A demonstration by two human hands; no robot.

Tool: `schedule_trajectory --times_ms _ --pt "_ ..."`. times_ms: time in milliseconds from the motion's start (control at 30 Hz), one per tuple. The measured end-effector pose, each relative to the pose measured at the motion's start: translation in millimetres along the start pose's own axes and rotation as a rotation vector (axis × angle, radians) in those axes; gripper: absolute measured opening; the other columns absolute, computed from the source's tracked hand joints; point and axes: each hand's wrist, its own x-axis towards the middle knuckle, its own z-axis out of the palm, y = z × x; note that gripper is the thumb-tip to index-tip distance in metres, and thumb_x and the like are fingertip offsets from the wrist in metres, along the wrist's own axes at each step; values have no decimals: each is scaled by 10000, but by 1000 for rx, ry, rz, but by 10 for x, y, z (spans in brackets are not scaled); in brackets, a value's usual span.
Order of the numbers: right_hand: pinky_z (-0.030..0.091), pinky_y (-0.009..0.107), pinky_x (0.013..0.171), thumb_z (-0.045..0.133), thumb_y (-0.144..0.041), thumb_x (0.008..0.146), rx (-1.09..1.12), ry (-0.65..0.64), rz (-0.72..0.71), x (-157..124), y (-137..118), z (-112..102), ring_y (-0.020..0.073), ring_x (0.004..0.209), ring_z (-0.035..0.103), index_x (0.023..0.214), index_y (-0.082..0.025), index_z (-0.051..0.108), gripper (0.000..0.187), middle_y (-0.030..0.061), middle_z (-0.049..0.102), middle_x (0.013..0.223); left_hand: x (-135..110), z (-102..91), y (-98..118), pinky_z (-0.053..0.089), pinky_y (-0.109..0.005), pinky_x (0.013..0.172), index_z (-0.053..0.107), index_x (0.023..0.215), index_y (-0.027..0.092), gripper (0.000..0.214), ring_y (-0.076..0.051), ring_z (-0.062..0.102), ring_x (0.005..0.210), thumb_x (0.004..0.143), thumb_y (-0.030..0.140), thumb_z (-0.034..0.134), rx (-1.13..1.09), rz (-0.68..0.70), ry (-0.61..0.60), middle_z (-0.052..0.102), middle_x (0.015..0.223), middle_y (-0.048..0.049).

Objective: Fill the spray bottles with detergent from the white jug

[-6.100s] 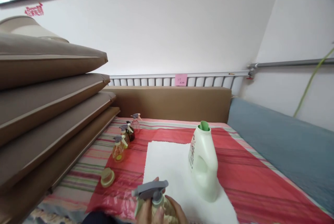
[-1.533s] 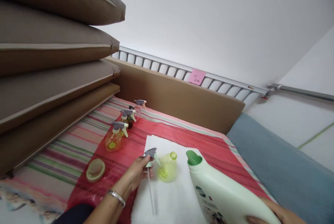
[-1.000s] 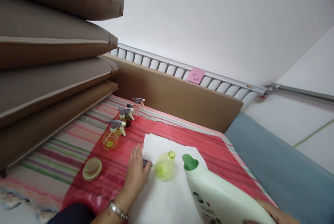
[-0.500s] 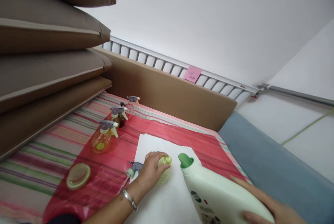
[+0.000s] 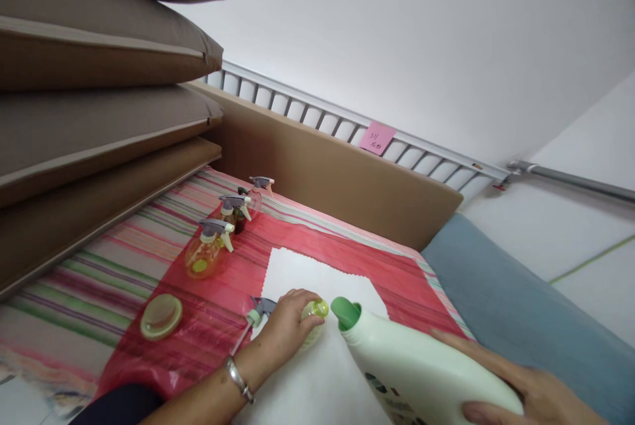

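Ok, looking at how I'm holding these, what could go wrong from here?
The green spout appears just beside the open yellow-green bottle, so anything poured might miss and wet the white cloth. Your left hand grips the bottle near its mouth, so drips could reach it. Only your right hand holds the tilted pale green jug, which might slip.

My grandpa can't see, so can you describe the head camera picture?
The left hand grips a small yellow-green bottle; the right hand holds a tilted pale green jug, its green spout beside the bottle's mouth. Spray bottles stand farther left.
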Motion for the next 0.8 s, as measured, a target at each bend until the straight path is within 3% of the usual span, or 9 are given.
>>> schedule_trajectory --times_ms 333,500,800 --pt "542 325 808 672 -497 581 -3 -45 53 71 -164 -18 285 911 672 1090 -520 595 515 -144 667 1056 -25 -4 18 415 -324 931 651 1020 196 248 -202 574 1003 772 187 640 -29 43 -12 676 1032 -60" --pt "556 330 782 652 -532 589 -10 -65 102 30 -90 -14 306 934 662 1132 -490 588 548 -124 665 1080 -57 63 25 426 -337 924 635 1051 211 258 -203 565 1005 793 225 632 -52 90 -12 668 1038 -58" --pt "519 321 870 613 -569 656 -77 -117 123 -55 105 -30 290 1004 634 1195 -488 539 550 -112 636 1156 -21 138 19 432 -362 933 640 1046 209 266 -213 572 1005 784 248 645 -37 85 -31 671 1044 -67"
